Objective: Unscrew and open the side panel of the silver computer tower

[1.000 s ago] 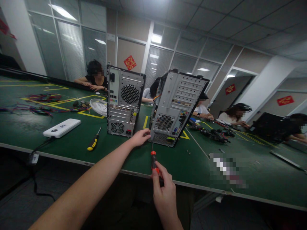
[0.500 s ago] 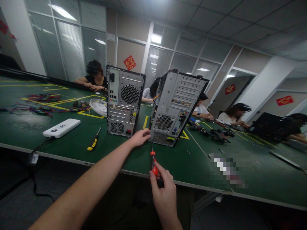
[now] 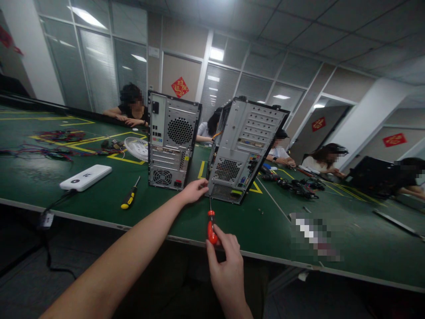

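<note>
Gripping with thumb and fingers of the right hand (image 3: 228, 259) the butt of a red-and-black screwdriver (image 3: 211, 228); resting the left hand (image 3: 193, 191), with bent fingers, at the lower left corner of the larger computer tower (image 3: 229, 133); cannot tell whether pinching anything. Working at a green table (image 3: 181, 221), facing that tower's rear, straight ahead of the right hand and nearer the left, with a smaller computer tower (image 3: 171, 153) to its left. Pointing the screwdriver lengthwise away from the right hand toward that same corner, just beside the left fingertips, with contact unclear at the tip. Having tiny pieces (image 3: 260, 210) near the tower's right base.
</note>
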Motion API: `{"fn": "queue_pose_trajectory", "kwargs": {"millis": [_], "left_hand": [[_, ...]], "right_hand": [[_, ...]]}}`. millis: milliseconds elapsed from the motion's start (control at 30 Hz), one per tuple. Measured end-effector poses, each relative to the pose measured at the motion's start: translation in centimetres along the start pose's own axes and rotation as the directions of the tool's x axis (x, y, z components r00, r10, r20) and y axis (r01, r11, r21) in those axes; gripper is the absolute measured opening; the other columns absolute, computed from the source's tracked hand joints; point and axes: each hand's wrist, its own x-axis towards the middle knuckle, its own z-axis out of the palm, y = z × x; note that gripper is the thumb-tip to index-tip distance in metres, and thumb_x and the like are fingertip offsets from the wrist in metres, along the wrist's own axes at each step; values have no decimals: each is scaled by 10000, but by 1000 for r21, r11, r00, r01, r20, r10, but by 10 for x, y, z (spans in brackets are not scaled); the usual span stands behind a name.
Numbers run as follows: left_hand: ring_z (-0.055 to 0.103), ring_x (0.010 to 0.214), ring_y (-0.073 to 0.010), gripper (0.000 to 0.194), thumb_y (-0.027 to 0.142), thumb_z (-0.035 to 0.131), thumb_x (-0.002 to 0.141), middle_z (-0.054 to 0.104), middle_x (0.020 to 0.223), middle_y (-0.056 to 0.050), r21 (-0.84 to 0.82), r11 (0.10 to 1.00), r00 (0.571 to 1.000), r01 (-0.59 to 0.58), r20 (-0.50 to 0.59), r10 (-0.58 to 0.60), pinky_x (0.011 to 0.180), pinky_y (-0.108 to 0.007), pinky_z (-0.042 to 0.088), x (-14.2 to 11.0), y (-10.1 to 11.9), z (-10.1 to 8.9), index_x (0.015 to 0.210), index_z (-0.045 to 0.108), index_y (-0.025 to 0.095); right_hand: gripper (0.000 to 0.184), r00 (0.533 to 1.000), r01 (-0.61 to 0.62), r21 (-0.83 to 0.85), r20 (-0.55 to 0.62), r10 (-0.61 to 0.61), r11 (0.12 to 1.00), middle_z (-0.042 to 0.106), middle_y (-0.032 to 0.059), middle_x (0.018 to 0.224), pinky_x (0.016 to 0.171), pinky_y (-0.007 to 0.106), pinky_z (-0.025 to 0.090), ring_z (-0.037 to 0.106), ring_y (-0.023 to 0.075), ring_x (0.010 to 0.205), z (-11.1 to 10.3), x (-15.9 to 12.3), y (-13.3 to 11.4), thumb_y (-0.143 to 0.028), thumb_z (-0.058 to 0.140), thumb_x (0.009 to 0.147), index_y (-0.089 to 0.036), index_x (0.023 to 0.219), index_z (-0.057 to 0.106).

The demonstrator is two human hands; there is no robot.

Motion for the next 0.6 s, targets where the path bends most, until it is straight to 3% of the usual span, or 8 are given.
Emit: {"fn": "queue_pose_trajectory", "kwargs": {"millis": [267, 600], "left_hand": [[642, 817, -167, 161, 288, 617, 935, 721, 964, -36, -2, 1000, 1000, 6, 12, -6, 778, -282, 532, -1, 1, -1, 1033, 686, 180], [647, 840, -171, 178, 306, 614, 940, 726, 1007, -45, 2, 1000, 1000, 5, 12, -5, 775, -282, 535, 0, -3, 0, 1050, 681, 184]], "right_hand": [[365, 998, -10, 26, 57, 9, 1000, 743, 48, 948, 809, 354, 530, 660, 210, 820, 1, 0, 4, -320, 603, 1031, -290, 1382, 700], [382, 993, -103, 84, 72, 98, 991, 781, 83, 1186, 875, 356, 562, 706, 239, 1002, 1, 1, 4, -427, 563, 1052, -297, 1380, 710]]}}
